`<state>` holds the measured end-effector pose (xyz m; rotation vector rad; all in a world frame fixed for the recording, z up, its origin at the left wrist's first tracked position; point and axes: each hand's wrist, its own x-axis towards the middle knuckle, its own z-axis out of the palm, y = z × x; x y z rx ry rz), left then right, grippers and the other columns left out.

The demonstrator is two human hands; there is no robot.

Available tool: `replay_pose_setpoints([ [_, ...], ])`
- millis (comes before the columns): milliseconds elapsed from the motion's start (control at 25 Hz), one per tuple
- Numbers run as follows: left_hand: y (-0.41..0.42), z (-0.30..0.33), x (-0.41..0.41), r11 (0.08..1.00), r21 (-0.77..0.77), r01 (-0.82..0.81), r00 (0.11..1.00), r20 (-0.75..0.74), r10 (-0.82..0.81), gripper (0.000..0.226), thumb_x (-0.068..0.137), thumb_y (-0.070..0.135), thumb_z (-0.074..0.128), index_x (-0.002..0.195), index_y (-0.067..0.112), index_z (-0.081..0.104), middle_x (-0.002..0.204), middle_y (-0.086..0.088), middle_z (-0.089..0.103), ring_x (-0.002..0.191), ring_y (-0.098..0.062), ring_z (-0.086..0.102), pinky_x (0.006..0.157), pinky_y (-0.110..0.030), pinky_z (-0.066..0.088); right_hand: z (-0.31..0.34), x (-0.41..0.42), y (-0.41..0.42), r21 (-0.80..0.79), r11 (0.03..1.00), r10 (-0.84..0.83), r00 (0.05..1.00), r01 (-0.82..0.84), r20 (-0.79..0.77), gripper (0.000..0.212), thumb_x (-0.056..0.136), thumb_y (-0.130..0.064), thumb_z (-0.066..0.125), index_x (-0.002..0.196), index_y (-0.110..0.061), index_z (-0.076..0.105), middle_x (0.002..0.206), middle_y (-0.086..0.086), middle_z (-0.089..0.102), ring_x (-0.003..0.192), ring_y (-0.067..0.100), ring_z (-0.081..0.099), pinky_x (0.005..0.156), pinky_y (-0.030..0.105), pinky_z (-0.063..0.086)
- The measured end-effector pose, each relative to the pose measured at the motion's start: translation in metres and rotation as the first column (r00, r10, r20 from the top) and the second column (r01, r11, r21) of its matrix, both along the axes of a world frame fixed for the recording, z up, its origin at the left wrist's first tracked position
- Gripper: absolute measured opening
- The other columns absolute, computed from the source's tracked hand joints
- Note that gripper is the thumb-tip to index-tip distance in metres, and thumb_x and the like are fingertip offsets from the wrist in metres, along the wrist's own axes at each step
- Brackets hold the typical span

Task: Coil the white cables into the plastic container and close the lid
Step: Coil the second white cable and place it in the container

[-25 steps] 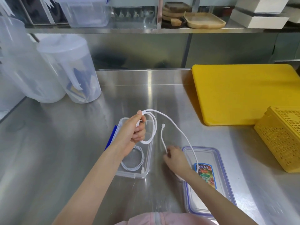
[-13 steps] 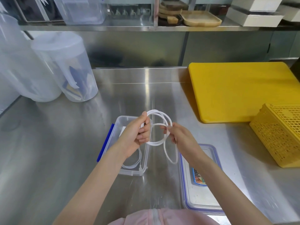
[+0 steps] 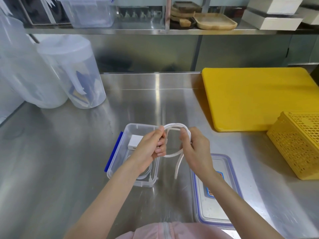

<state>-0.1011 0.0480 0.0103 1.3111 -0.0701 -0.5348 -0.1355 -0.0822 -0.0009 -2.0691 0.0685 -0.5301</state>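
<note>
Both hands hold a white cable (image 3: pixel 174 125) coil in the air, over the right edge of the clear plastic container (image 3: pixel 136 128). Left hand (image 3: pixel 148 149): fingers curled round the coil's left side, thumb on top. Right hand (image 3: pixel 195 149): fingers curled round the coil's right side, thumb pressed on the strands. A loose cable end hangs down between the hands toward the steel counter (image 3: pixel 69 152).

Container is open, blue clip (image 3: pixel 114 151) on its left wall. Inside: a white adapter block (image 3: pixel 135 141) at the far end and a second white cable (image 3: pixel 146 173) looped at the near end.

Lid (image 3: pixel 215 216) lies flat just right of the container, blue-rimmed; its label (image 3: pixel 209 192) is mostly hidden by the right forearm, text unreadable.

Further right of the container: yellow cutting board (image 3: pixel 259 99), yellow basket (image 3: pixel 296 144). Far left of it: two translucent pitchers (image 3: pixel 72 73).
</note>
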Motion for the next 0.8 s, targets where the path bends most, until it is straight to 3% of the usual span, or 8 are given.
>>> replay_pose_setpoints([
  [120,0.0,-0.006,0.004,0.999,-0.011,-0.034,0.999,-0.015,0.034,0.034,0.097,0.032,0.036,0.068,0.017,0.043,0.041,0.012,0.031,0.033,-0.004,0.027,0.037,-0.013,0.031,-0.002,0.001,-0.002,0.049,0.998,-0.041,0.999,0.04,0.018,0.022,0.096,-0.029,0.03,0.086,-0.03,0.05,0.07,-0.003,0.059,0.065,0.014,0.06,0.057,0.017,0.044],
  [240,0.016,-0.021,0.013,0.982,-0.039,-0.182,0.975,-0.138,0.175,0.036,0.098,0.031,0.035,0.064,0.018,0.039,0.036,0.011,0.029,0.03,-0.003,0.024,0.032,-0.013,0.026,0.008,0.006,-0.019,0.341,0.937,-0.113,0.988,0.071,0.103,0.028,0.097,-0.022,0.028,0.086,-0.033,0.051,0.07,-0.008,0.061,0.07,0.015,0.063,0.067,0.019,0.051],
  [320,0.031,-0.031,0.02,0.963,-0.07,-0.26,0.951,-0.192,0.242,0.037,0.098,0.031,0.034,0.064,0.018,0.04,0.035,0.01,0.029,0.029,-0.003,0.023,0.031,-0.013,0.024,0.014,0.01,-0.038,0.563,0.824,-0.11,0.993,0.065,0.047,0.031,0.098,-0.019,0.028,0.084,-0.027,0.054,0.055,-0.01,0.057,0.054,0.01,0.059,0.058,0.02,0.054],
  [360,0.037,-0.035,0.023,0.956,-0.082,-0.283,0.944,-0.199,0.262,0.037,0.098,0.032,0.033,0.064,0.018,0.04,0.035,0.01,0.029,0.028,-0.003,0.023,0.031,-0.013,0.023,0.014,0.011,-0.045,0.584,0.808,-0.085,0.996,0.082,-0.022,0.03,0.097,-0.018,0.028,0.084,-0.025,0.054,0.051,-0.008,0.051,0.045,0.007,0.05,0.049,0.02,0.051],
  [440,0.04,-0.038,0.029,0.944,-0.098,-0.314,0.938,-0.183,0.293,0.036,0.098,0.03,0.032,0.064,0.018,0.04,0.035,0.011,0.029,0.028,-0.003,0.022,0.03,-0.013,0.022,0.007,0.014,-0.05,0.479,0.867,-0.049,0.979,0.139,-0.196,0.026,0.097,-0.02,0.03,0.092,-0.021,0.055,0.054,-0.002,0.041,0.043,0.007,0.038,0.04,0.018,0.039],
  [520,0.039,-0.037,0.037,0.917,-0.128,-0.377,0.92,-0.163,0.356,0.036,0.098,0.029,0.032,0.065,0.018,0.039,0.035,0.012,0.028,0.027,-0.003,0.021,0.03,-0.013,0.02,-0.004,0.016,-0.053,0.408,0.894,-0.064,0.952,0.187,-0.299,0.025,0.097,-0.022,0.031,0.101,-0.016,0.055,0.058,-0.001,0.038,0.048,0.01,0.034,0.04,0.018,0.033],
  [680,0.072,-0.021,0.058,0.781,-0.209,-0.589,0.807,-0.196,0.557,0.039,0.099,0.031,0.03,0.061,0.02,0.035,0.028,0.009,0.026,0.022,-0.005,0.019,0.028,-0.013,0.013,-0.017,0.009,-0.076,0.151,0.963,-0.165,0.933,0.222,-0.321,0.027,0.094,-0.018,0.035,0.103,-0.013,0.06,0.062,-0.005,0.046,0.053,0.012,0.04,0.049,0.024,0.031],
  [800,0.091,-0.01,0.063,0.759,-0.237,-0.606,0.795,-0.184,0.578,0.04,0.098,0.036,0.029,0.062,0.021,0.036,0.029,0.008,0.026,0.023,-0.008,0.02,0.03,-0.015,0.013,-0.028,0.004,-0.084,-0.088,0.989,-0.145,0.913,0.12,-0.382,0.025,0.092,-0.015,0.039,0.107,-0.011,0.059,0.065,-0.002,0.055,0.058,0.012,0.048,0.05,0.024,0.035],
])
